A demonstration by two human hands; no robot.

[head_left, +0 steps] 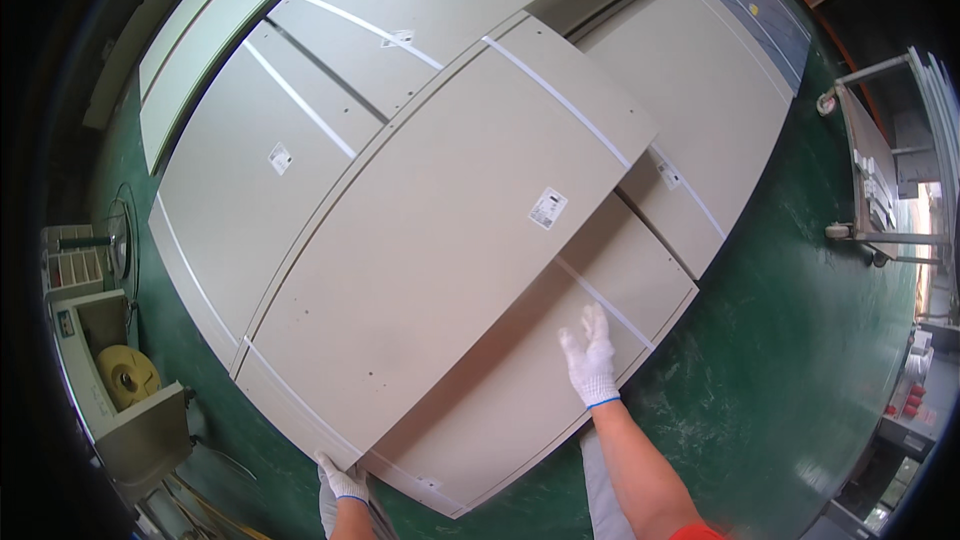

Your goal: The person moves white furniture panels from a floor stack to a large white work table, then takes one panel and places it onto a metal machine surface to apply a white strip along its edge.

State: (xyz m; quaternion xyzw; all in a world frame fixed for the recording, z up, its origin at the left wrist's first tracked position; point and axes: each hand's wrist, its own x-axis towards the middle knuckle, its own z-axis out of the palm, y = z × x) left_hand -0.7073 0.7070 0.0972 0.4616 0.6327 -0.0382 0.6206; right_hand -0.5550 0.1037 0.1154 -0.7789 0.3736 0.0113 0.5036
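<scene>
A large beige panel (440, 230), bound with white straps and bearing a white label (547, 208), lies on top of other beige panels in the middle. My left hand (343, 480), in a white knit glove, grips this panel at its near left corner, beside a strap; part of its fingers is hidden. Over the lower beige panel (480, 410) at the near right, my right hand (590, 355) is open, its gloved fingers stretched out near a white strap (605, 302). Whether it touches the panel I cannot tell.
More strapped panels (265, 190) spread left and far. A wheeled trolley (880, 170) stands at the right on the green floor (740, 380). At the left are a fan (120, 240) and a strapping machine (115, 370) with a yellow reel. Shelves (915, 400) line the right edge.
</scene>
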